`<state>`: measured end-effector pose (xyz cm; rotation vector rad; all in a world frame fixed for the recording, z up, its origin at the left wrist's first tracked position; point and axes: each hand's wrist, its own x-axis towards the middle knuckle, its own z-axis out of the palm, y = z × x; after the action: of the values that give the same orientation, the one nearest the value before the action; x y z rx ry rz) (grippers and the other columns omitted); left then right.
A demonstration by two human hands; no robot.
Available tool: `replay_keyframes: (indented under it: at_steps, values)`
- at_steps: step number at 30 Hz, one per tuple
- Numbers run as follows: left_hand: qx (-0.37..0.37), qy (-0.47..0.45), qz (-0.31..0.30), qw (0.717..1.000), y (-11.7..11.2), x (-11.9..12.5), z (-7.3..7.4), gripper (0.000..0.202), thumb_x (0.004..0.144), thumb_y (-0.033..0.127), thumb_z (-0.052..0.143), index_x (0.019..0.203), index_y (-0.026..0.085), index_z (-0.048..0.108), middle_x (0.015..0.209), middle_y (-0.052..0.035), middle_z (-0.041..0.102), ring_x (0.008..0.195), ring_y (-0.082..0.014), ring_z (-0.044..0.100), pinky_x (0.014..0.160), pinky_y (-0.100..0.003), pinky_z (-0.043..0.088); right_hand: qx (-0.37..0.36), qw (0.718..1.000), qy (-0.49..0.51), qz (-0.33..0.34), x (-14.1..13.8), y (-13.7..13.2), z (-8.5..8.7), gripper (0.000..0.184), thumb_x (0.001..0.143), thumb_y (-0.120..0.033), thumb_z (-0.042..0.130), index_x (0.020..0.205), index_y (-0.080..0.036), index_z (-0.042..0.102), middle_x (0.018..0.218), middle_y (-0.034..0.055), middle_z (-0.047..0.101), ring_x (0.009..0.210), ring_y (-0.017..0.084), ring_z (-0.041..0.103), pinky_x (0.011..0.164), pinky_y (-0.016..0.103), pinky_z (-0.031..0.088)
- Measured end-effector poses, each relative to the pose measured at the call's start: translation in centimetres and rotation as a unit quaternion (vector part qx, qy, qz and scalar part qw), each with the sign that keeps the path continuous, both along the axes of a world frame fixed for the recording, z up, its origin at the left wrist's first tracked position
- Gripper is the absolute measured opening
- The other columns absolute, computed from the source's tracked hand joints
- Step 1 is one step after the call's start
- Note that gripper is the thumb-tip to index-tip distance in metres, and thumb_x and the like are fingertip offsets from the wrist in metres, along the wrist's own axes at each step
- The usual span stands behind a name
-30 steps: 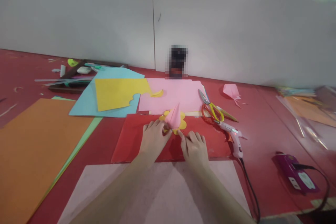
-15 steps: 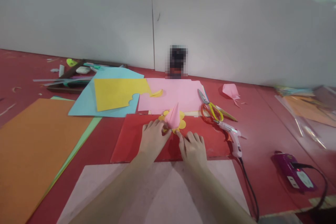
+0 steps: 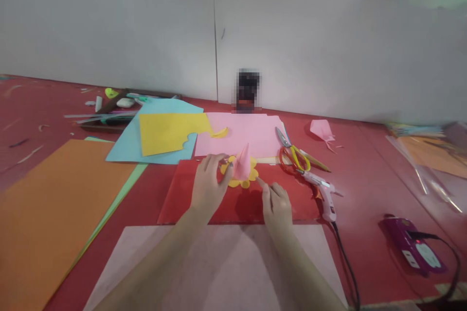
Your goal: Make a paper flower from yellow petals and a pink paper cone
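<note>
A yellow paper flower (image 3: 245, 184) with rounded petals lies on the red board (image 3: 219, 209). From its middle rises a pink folded-paper cone (image 3: 242, 164) with its tip upward. My left hand (image 3: 208, 182) is at the flower's left side, with a petal's edge between thumb and fingers; the fingertips are partly hidden. On the right, my right hand (image 3: 278, 204) stretches its index finger to the flower's right petal, and its other fingers are bent with nothing visible in them.
Scissors (image 3: 292, 148) and a glue gun (image 3: 323, 189) with a cord lie to the right, near a purple power strip (image 3: 414, 245). A pink paper piece (image 3: 321, 129) sits farther back. Yellow paper (image 3: 164, 133), blue paper (image 3: 122, 143) and orange sheets (image 3: 69, 204) are leftward.
My right hand has moved to the right, from the flower's front edge to its right petal. My left hand has shifted slightly up along the left side. The camera view has tilted a little.
</note>
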<state>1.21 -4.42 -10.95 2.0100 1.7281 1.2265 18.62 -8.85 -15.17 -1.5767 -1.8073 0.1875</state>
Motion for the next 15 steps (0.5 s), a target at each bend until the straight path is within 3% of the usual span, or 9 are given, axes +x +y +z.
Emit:
replay_keyframes:
  at_steps: [6, 11, 15]
  values:
    - [0.028, -0.045, -0.031, 0.998, 1.8, 1.6, 3.5, 0.019, 0.079, 0.029, 0.054, 0.097, 0.022, 0.055, 0.097, -0.0031, 0.062, 0.091, -0.0166, 0.056, 0.079, -0.029, 0.045, -0.016, 0.992, 0.106, -0.07, 1.9, 0.4, 0.4, 0.044, 0.093, -0.033, 0.026, 0.109, -0.017, 0.063, 0.071, 0.004, 0.05, 0.068, 0.016, 0.048, 0.067, 0.028, 0.038]
    - [0.02, -0.029, -0.033, 0.999, 2.9, 2.9, 4.7, 0.009, 0.08, 0.03, 0.054, 0.081, 0.023, 0.059, 0.089, -0.0009, 0.066, 0.088, -0.017, 0.059, 0.082, -0.032, 0.044, -0.022, 0.99, 0.13, -0.054, 1.4, 0.2, 1.0, 0.042, 0.093, -0.032, 0.028, 0.107, -0.015, 0.064, 0.071, 0.0045, 0.05, 0.071, 0.016, 0.049, 0.068, 0.028, 0.039]
    - [0.016, -0.043, -0.018, 0.999, 2.9, 2.6, 5.8, 0.01, 0.079, 0.031, 0.055, 0.076, 0.024, 0.061, 0.084, 0.0019, 0.068, 0.085, -0.0161, 0.061, 0.083, -0.031, 0.043, -0.034, 0.99, 0.131, -0.046, 1.3, 0.1, 1.3, 0.043, 0.093, -0.03, 0.027, 0.11, -0.014, 0.062, 0.071, 0.0044, 0.049, 0.07, 0.016, 0.048, 0.068, 0.028, 0.039]
